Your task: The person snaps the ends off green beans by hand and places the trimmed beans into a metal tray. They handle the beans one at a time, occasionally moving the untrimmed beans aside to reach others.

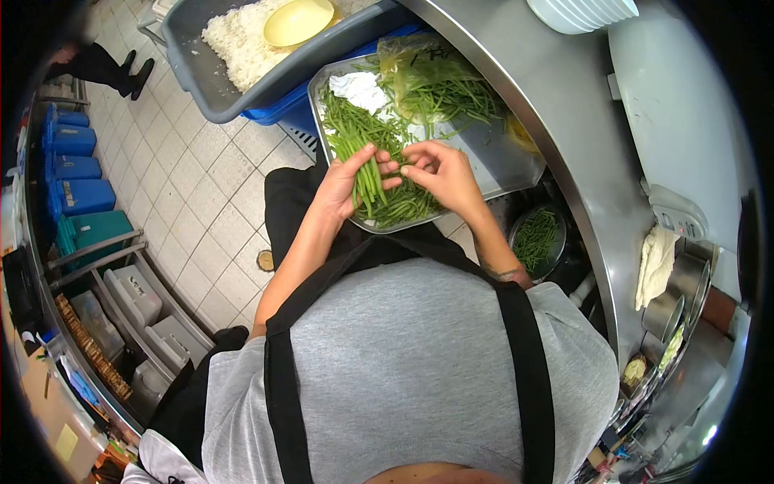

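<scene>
My left hand (345, 187) is closed around a bunch of green beans (369, 181), held above the left part of a metal tray (504, 165). Close by on the right, my right hand (435, 171) has its thumb and fingers pinched together near the bunch's side; whatever is between the fingertips is too small to make out. Under both hands, more green beans (403, 206) lie in the tray. At its far side are a crumpled white sheet (359, 90) and a yellowish plastic bag (411, 68) with beans beside it.
A grey tub (234, 101) of white rice (234, 44) with a yellow bowl (298, 22) stands beyond the tray. Right of my right forearm is a round container of beans (536, 238). A steel counter edge (556, 153) curves along the right. A person's legs (105, 68) show upper left.
</scene>
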